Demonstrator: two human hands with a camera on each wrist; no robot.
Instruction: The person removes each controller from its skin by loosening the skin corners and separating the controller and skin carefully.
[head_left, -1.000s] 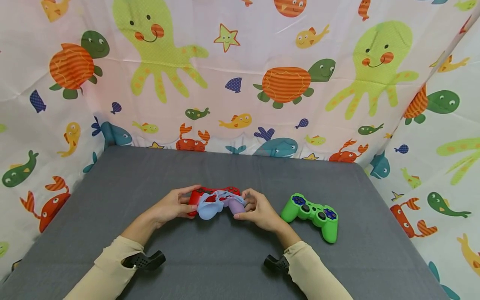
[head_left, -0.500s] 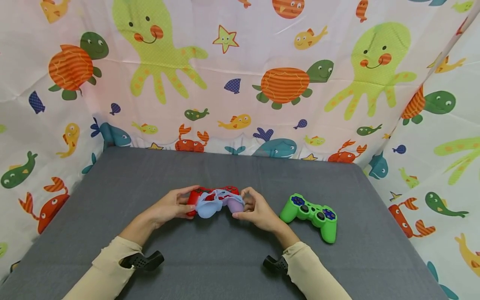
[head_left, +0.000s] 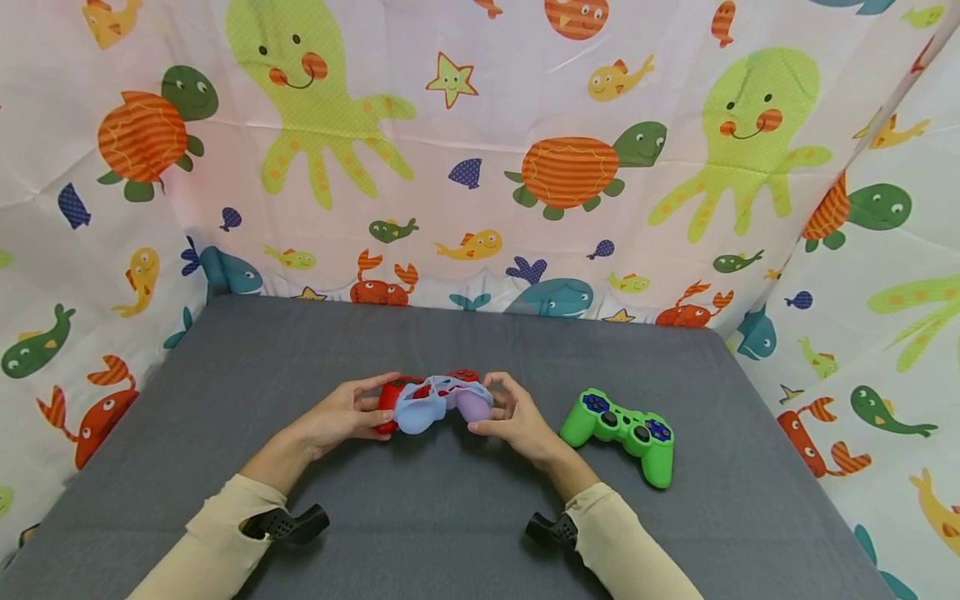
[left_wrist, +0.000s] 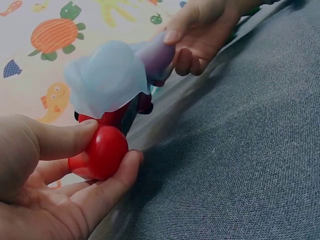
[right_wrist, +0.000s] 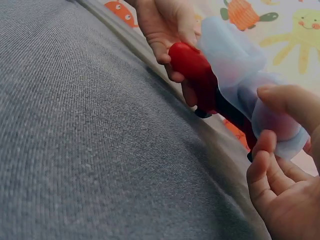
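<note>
A red game controller (head_left: 387, 402) is held up over the middle of the table, with a translucent blue-lilac silicone sleeve (head_left: 420, 412) partly over it. My left hand (head_left: 341, 417) grips the controller's bare left handle, thumb on one side and fingers on the other; the red handle (left_wrist: 106, 152) pokes out between them in the left wrist view. The sleeve's left lobe (left_wrist: 107, 77) hangs loose beside that handle. My right hand (head_left: 522, 423) pinches the right handle, which the sleeve (right_wrist: 280, 125) covers, between thumb and fingers. The sleeve hides most of the controller's face.
To the right of my right hand, a green game controller (head_left: 622, 433) lies face up on the grey cloth-covered table (head_left: 420, 533). A curtain (head_left: 465, 117) printed with sea animals hangs along the back and sides. Each wrist wears a black camera mount (head_left: 292, 525).
The sleeve has shifted slightly upward over the controller's face, so less red shows through its middle. My right hand has moved slightly with the covered handle; my left hand keeps its grip.
</note>
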